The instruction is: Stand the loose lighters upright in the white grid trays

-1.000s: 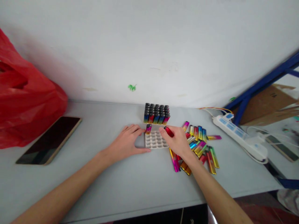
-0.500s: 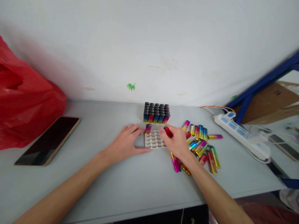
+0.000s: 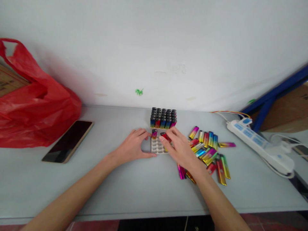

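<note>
One red lighter [image 3: 163,135] is pinched in the right hand [image 3: 180,149], over the white tray [image 3: 154,148] and near the purple lighter [image 3: 154,134] standing at its far-left corner; can't tell if its base is in a hole, so if it's off-line I'd guess it catches an edge and tips. Left hand [image 3: 132,146] isn't closed on anything, just spread with thumb and fingertips against the left corners, so a hard push could skid everything into the packed lighters [image 3: 163,121] behind, imo.
</note>
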